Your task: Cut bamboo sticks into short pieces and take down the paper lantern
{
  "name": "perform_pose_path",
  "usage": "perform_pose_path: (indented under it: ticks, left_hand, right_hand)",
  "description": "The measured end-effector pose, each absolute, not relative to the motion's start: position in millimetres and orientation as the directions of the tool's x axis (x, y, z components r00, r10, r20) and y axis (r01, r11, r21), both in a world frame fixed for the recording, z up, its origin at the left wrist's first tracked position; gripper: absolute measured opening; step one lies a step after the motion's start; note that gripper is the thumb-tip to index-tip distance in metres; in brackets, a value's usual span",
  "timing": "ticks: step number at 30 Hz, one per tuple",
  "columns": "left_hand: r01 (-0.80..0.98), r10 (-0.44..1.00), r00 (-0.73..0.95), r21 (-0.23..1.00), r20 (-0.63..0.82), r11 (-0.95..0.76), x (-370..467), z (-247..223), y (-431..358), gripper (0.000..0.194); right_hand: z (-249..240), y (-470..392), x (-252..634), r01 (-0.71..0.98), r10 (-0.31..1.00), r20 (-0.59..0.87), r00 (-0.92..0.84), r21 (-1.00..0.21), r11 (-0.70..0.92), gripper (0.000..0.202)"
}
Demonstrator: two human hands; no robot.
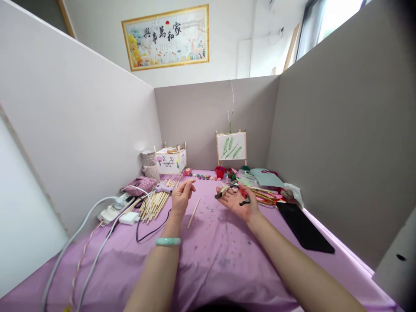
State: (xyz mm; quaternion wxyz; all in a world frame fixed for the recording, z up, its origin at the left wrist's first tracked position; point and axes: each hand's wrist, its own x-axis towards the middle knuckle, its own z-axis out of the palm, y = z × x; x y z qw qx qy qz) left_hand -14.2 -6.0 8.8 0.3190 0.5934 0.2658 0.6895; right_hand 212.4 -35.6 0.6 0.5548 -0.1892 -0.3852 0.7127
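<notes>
My left hand [182, 196], with a green bangle [168, 242] on its wrist, is closed above the purple cloth; whether anything is between its fingers is too small to tell. My right hand [238, 204] is turned palm up and holds small dark-and-pale items [222, 192], one near the fingertips and a dark piece near the thumb; I cannot make out what they are. Between the hands, nearer the left one, a thin wooden stick [193, 213] lies on the cloth.
At left lie a pile of sticks [157, 203], a glue gun [164, 187], cables and a power strip [112, 212]. Paint pots [204, 177], a red bucket [220, 172], a white lantern box [169, 162] and a leaf painting [232, 146] stand behind. A black tablet [305, 227] lies right.
</notes>
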Motion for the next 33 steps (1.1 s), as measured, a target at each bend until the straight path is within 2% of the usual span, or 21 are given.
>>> perform_pose_path:
  ticks: [2, 4, 6, 7, 8, 10, 13, 17, 21, 33]
  left_hand:
    - [-0.137, 0.778, -0.072, 0.767, 0.624, -0.627, -13, 10, -7, 0.033]
    - [-0.137, 0.794, -0.068, 0.782, 0.605, -0.608, -13, 10, -8, 0.033]
    - [-0.133, 0.790, -0.078, 0.778, 0.609, -0.613, -13, 9, -8, 0.031]
    - [-0.126, 0.783, -0.086, 0.773, 0.616, -0.622, -14, 9, -7, 0.030]
    - [-0.113, 0.776, -0.096, 0.767, 0.624, -0.631, -14, 8, -7, 0.029]
    - [-0.079, 0.763, -0.123, 0.761, 0.634, -0.645, -15, 8, -6, 0.028]
    - [-0.042, 0.747, -0.164, 0.752, 0.644, -0.658, -15, 8, -6, 0.026]
    - [-0.041, 0.715, -0.178, 0.721, 0.676, -0.691, -15, 9, -6, 0.022]
    - [-0.053, 0.706, -0.183, 0.711, 0.684, -0.701, -15, 8, -4, 0.022]
    - [-0.071, 0.693, -0.204, 0.695, 0.692, -0.715, -18, 2, 4, 0.020]
  right_hand:
    - [3, -37, 210, -0.597, 0.925, 0.129, -0.357, -0.793, -0.120, 0.038]
    - [6, -40, 205, -0.473, 0.927, 0.061, -0.370, -0.871, -0.132, 0.043]
    - [9, -44, 198, -0.248, 0.949, 0.084, -0.303, -0.969, 0.007, 0.052]
    - [10, -47, 195, -0.095, 0.951, 0.164, -0.262, -0.985, 0.144, 0.057]
    - [10, -49, 191, 0.072, 0.933, 0.270, -0.240, -0.953, 0.294, 0.060]
    - [10, -54, 186, 0.356, 0.850, 0.457, -0.263, -0.773, 0.525, 0.065]
    - [7, -58, 181, 0.574, 0.782, 0.547, -0.298, -0.552, 0.605, 0.069]
    - [1, -60, 179, 0.679, 0.748, 0.592, -0.301, -0.417, 0.604, 0.068]
    - [-1, -61, 178, 0.724, 0.730, 0.610, -0.307, -0.348, 0.595, 0.065]
    - [3, -65, 177, 0.714, 0.753, 0.579, -0.313, -0.379, 0.588, 0.062]
